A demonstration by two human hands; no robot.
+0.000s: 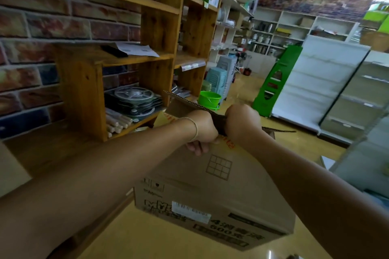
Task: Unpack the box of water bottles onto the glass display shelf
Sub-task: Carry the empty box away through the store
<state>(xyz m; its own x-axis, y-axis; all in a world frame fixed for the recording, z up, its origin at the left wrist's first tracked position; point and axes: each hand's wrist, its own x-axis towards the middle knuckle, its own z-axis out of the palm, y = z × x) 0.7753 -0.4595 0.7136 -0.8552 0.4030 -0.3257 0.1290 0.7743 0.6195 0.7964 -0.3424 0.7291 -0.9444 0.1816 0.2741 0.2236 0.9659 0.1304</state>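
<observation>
Box: cardboard box point(212, 191) sits in front of me, low in view, tilted, with a barcode label point(190, 210) and dark print on the near face and a small grid mark on top.
Flap: one top flap point(189, 102) stands raised at the far edge, its corrugated rim showing; red print runs along the seam below it.
Left hand: my left hand point(201, 127) is closed on the flap's edge, fingers curled tight around the cardboard, thumb under it; a thin band circles that wrist.
Right hand: my right hand point(242, 121) is fisted on the same flap edge, just beside the left, the two nearly touching.
Box contents: hidden; I cannot tell what lies inside.
Floor: yellowish floor point(168, 242) under and around the box.
Left side: wooden shelf unit point(162, 33) against a brick wall point(42, 48), holding stacked metal discs point(134, 99), wooden sticks and a sheet of paper.
Beyond the box: green bucket point(209, 99) on the floor, near pale plastic stools.
Right side: green display stand point(275, 82) beside white shelving point(315, 82), well apart from the box.
</observation>
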